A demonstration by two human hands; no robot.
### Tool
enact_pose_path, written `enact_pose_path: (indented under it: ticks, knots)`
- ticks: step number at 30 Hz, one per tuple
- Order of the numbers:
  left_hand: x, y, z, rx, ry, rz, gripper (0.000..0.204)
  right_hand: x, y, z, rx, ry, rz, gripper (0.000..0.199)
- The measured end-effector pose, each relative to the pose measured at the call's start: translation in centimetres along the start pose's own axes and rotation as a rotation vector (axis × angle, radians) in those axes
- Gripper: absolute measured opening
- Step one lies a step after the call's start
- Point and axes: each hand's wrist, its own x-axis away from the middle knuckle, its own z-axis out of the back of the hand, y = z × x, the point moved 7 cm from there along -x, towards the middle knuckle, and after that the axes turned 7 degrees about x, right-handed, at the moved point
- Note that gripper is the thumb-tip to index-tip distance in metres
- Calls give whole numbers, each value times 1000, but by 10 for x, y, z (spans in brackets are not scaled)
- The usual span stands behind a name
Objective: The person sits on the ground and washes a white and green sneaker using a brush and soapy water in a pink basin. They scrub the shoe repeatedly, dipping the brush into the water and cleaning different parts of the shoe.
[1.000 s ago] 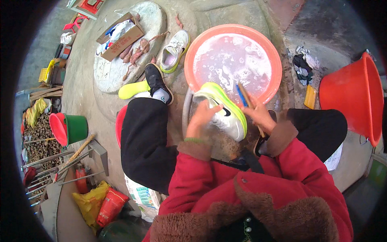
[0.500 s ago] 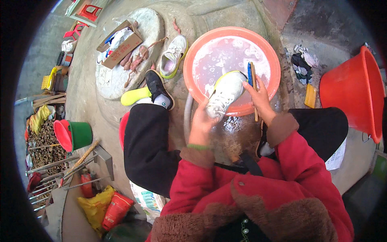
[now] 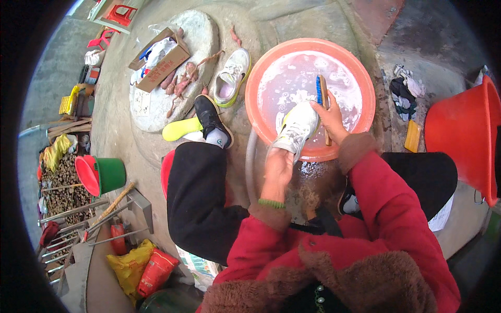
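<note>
My left hand [image 3: 278,166] grips a white sneaker [image 3: 298,124] near its heel end, with the laces showing and the toe pointing away from me. The shoe is over the near part of an orange-pink basin [image 3: 252,99] of sudsy water [image 3: 284,68]. A scrub brush [image 3: 323,94] with a wooden back and blue bristles is held in my right hand [image 3: 334,119], its bristles turned toward the shoe. My right fingertips reach the sneaker's side. A matching sneaker [image 3: 233,75] with a yellow-green sole lies on the ground left of the basin.
A cardboard box [image 3: 164,68] and sweet potatoes [image 3: 180,86] lie on a round stone slab [image 3: 201,28]. On the right stand a red tub [image 3: 459,133], a yellow block [image 3: 413,136] and crumpled cloths [image 3: 404,94]. A grey hose [image 3: 251,161] runs beside the basin. A neon-yellow insole-like piece [image 3: 180,128] lies near my foot.
The sneaker has turned more upright, its toe swinging away from me, and my left palm now shows upward beneath its heel. Both hands keep their holds. The whole view has shifted slightly.
</note>
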Motion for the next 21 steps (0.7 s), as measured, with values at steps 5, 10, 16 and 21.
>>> enact_pose_path:
  ticks: [5, 10, 16, 21]
  knots:
    - [-23, -13, -11, -95, 16, 65, 38, 9, -8, -7, -128, -33, -75, 87]
    - [-38, -26, -11, -11, 68, 97, 38, 17, -17, -13, -143, -123, -153, 86]
    - [-47, -22, -16, 402, 20, 33, 39, 8, -21, -29, -70, -142, -16, 82]
    - [-40, -17, -17, 620, -83, 17, 41, -26, -12, -11, 320, -96, 186, 70]
